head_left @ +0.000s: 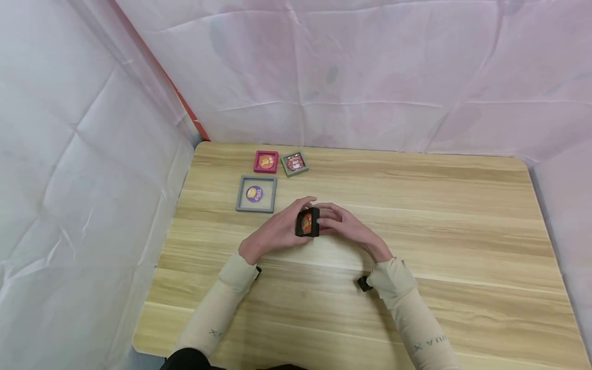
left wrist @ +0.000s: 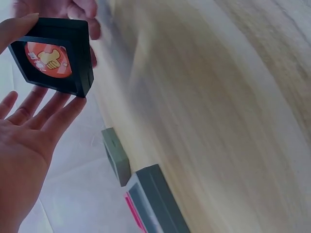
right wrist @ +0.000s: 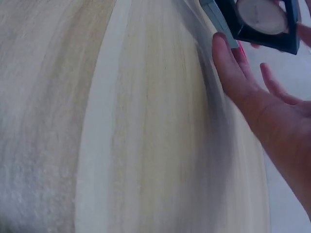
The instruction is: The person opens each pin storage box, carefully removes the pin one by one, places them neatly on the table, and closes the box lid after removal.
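Near the middle of the table, my left hand (head_left: 279,226) holds up a small black square frame (left wrist: 82,58). Inside it is a round orange-red badge (left wrist: 48,60) with a yellow hand design. In the left wrist view the thumb presses the frame's top edge and the fingertips support its bottom edge. My right hand (head_left: 349,226) is at the frame's right side, its fingers loosely bent and spread. One fingertip meets that side in the head view. The right wrist view shows the back of the frame and a pale disc (right wrist: 262,15).
Toward the back left lie a pink square frame (head_left: 255,162) with an orange badge, a grey-green one (head_left: 290,174) with a red badge, and a larger grey one (head_left: 239,194) with a purple badge. Fabric sheets (head_left: 370,77) hang behind and beside the wooden table (head_left: 462,231).
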`<action>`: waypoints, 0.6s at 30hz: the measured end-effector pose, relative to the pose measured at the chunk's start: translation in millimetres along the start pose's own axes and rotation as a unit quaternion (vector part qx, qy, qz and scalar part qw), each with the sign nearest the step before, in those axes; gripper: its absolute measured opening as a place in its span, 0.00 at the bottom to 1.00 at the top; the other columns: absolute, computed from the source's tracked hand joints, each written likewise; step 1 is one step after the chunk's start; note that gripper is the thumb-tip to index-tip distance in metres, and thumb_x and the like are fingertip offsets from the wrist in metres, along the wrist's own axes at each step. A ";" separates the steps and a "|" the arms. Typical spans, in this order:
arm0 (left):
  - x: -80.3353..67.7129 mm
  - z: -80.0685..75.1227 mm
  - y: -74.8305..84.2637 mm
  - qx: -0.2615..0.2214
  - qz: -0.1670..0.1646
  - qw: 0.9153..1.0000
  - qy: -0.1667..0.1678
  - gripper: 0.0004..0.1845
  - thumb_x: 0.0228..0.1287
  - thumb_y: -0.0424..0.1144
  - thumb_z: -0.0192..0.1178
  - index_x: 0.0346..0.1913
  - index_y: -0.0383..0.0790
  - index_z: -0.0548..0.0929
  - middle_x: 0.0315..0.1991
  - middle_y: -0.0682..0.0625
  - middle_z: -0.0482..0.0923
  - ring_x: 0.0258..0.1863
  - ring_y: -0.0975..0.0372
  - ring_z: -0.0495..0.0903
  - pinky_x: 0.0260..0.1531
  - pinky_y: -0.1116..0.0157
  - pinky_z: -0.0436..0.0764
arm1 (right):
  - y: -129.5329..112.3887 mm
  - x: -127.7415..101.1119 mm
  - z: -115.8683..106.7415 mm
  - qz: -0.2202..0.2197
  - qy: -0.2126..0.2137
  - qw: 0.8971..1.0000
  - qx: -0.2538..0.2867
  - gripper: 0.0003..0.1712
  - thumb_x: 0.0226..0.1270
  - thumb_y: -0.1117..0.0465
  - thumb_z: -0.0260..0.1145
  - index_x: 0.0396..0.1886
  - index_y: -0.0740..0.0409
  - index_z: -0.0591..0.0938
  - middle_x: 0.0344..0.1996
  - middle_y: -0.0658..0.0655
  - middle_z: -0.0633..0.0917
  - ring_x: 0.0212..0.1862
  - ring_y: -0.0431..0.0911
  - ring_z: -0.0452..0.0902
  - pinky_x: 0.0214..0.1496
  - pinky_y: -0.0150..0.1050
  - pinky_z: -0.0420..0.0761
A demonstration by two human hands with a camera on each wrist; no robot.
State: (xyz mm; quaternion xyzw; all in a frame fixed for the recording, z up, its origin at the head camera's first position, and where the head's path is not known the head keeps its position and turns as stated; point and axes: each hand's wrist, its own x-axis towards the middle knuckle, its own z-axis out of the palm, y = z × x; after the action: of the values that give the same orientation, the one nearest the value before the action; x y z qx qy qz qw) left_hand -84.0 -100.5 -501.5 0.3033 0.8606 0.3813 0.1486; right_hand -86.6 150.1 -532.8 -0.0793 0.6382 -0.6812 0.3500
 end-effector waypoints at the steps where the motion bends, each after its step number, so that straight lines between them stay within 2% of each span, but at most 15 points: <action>1: -0.3 -0.5 0.9 -0.002 0.005 1.000 0.001 0.54 0.57 0.39 0.80 0.82 0.49 0.57 0.71 0.44 0.74 0.65 0.56 0.79 0.66 0.54 0.84 | 0.4 0.1 -0.6 -0.002 -0.008 1.000 0.009 0.33 0.83 0.56 0.61 0.81 0.57 0.63 0.74 0.71 0.74 0.65 0.41 0.82 0.65 0.41 0.88; 5: -1.1 -2.3 4.3 -0.005 0.024 1.000 -0.004 0.52 0.57 0.38 0.80 0.81 0.44 0.59 0.74 0.43 0.73 0.68 0.55 0.78 0.70 0.54 0.82 | 3.4 1.0 -2.6 0.000 -0.049 0.997 0.064 0.37 0.84 0.58 0.58 0.84 0.57 0.56 0.77 0.74 0.68 0.68 0.44 0.80 0.66 0.42 0.87; 9: -2.0 -3.2 7.1 -0.005 0.041 0.999 -0.009 0.51 0.58 0.38 0.79 0.80 0.41 0.60 0.73 0.43 0.73 0.67 0.55 0.79 0.70 0.54 0.82 | 7.3 1.3 -3.5 0.001 -0.079 0.991 0.110 0.36 0.85 0.61 0.56 0.84 0.59 0.54 0.79 0.75 0.64 0.69 0.44 0.79 0.68 0.43 0.86; 14: -1.9 -1.7 9.2 -0.012 0.063 0.998 -0.005 0.49 0.58 0.36 0.79 0.78 0.39 0.62 0.72 0.41 0.73 0.67 0.54 0.79 0.70 0.53 0.82 | 9.1 -0.1 -3.6 -0.012 -0.079 0.989 0.124 0.33 0.84 0.64 0.57 0.81 0.61 0.59 0.74 0.70 0.72 0.66 0.45 0.82 0.66 0.42 0.87; 18: -1.5 -0.5 10.2 -0.014 0.077 0.997 -0.002 0.48 0.58 0.36 0.79 0.77 0.38 0.63 0.71 0.41 0.74 0.67 0.54 0.79 0.69 0.52 0.82 | 7.3 -1.5 -2.7 -0.019 -0.065 0.991 0.119 0.27 0.82 0.65 0.59 0.75 0.59 0.65 0.67 0.63 0.78 0.63 0.44 0.84 0.64 0.41 0.88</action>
State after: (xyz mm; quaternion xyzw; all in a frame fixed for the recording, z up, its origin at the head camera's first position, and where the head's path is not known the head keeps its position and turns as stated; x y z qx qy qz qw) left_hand -78.9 -96.3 -493.4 0.3670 0.8290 0.4030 0.1250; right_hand -84.2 153.6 -539.5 -0.0933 0.5265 -0.7523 0.3848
